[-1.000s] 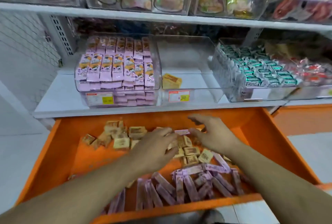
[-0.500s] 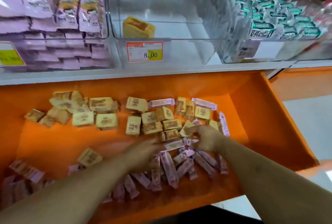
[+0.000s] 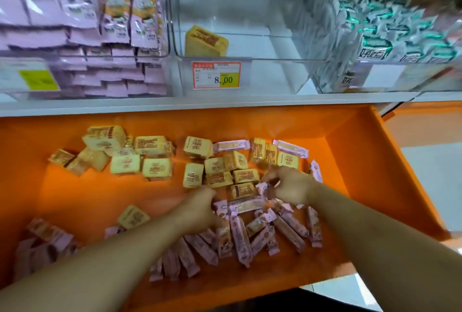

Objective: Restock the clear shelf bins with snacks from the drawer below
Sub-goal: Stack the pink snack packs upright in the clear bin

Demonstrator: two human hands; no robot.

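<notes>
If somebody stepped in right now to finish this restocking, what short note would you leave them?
Left hand: down in the orange drawer among the snacks; its grip is hidden, so whether it holds anything is unclear.
Right hand: fingers curled, pinching a pink wrapped snack bar.
Stock: yellow square snack packs and more pink bars lie loose in the drawer.
Done: the middle clear plastic shelf bin holds just one yellow pack; the neighbouring bins look full.
Left: move the yellow packs up into the middle bin.

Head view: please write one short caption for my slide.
Both hands, left and right, gather snacks in the orange drawer below a nearly empty clear bin.
</notes>
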